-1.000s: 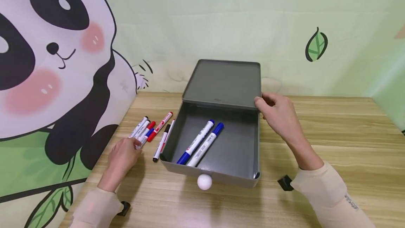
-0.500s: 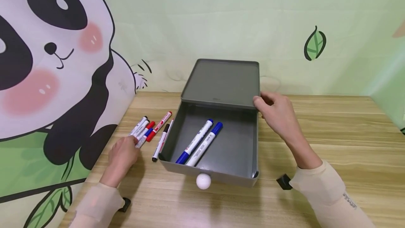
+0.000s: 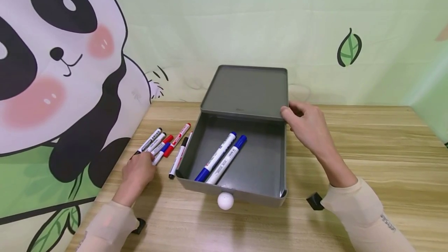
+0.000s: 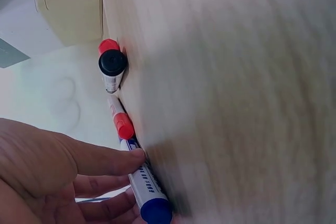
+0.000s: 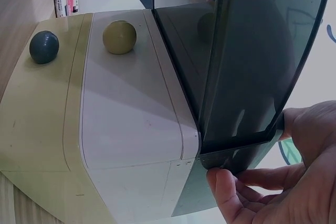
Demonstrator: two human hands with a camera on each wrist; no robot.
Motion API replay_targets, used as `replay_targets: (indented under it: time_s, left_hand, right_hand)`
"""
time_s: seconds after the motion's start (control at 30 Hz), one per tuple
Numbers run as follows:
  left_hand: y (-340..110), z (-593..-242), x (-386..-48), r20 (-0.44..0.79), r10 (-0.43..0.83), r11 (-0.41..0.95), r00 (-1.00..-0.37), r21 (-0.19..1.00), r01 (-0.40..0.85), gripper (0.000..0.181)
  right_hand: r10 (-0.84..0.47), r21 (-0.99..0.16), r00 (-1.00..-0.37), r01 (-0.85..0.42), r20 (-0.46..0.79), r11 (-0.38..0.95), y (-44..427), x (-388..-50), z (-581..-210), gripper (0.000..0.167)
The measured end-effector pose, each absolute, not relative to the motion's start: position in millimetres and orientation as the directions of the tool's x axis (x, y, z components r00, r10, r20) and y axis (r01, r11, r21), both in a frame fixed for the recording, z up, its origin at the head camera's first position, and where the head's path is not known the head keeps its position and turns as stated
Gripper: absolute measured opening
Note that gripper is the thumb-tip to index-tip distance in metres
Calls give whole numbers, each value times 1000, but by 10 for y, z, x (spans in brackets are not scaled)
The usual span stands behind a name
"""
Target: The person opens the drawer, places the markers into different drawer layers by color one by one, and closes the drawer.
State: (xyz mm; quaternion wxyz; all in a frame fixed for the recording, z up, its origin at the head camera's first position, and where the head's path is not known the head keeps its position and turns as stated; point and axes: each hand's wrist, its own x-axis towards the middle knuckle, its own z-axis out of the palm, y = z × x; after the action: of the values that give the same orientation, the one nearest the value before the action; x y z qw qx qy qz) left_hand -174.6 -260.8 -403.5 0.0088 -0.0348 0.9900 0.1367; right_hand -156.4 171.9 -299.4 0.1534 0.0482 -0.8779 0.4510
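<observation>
Left hand [image 3: 138, 171] pinches a blue-ended marker [image 4: 147, 186] near the table's [image 3: 371, 151] left edge; right hand [image 3: 309, 129] grips the cabinet [image 3: 246, 90] at its front right corner.
Left thumb and fingers are narrowed on the marker, which lies at the table surface; right thumb and fingers are closed about the corner. In the pulled-out drawer [image 3: 267, 154], 2 blue-capped markers [image 3: 216, 156] lie side by side, slanting from its front left corner. Loose markers [image 3: 177, 140] lie off its left edge; a white knob [image 3: 225, 201] is mounted mid-front.
</observation>
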Motion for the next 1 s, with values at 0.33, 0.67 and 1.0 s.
replay_targets:
  time_s: [0.33,0.67,1.0]
  left_hand:
    - [-2621,-3941,-1709,-55,-72,958,-996,274,-84,5]
    - [-2621,-3755,-1662,-92,-69,955,-993,283,-92,13]
    - [-2572,-3519,-1572,-65,-65,955,-996,285,-81,37]
  right_hand:
    - [51,-776,-946,-230,319,587,1722,-1562,-2993,33]
    - [50,-772,-945,-234,324,591,1725,-1565,-2999,33]
    - [51,-767,-943,-235,329,597,1722,-1570,-3001,35]
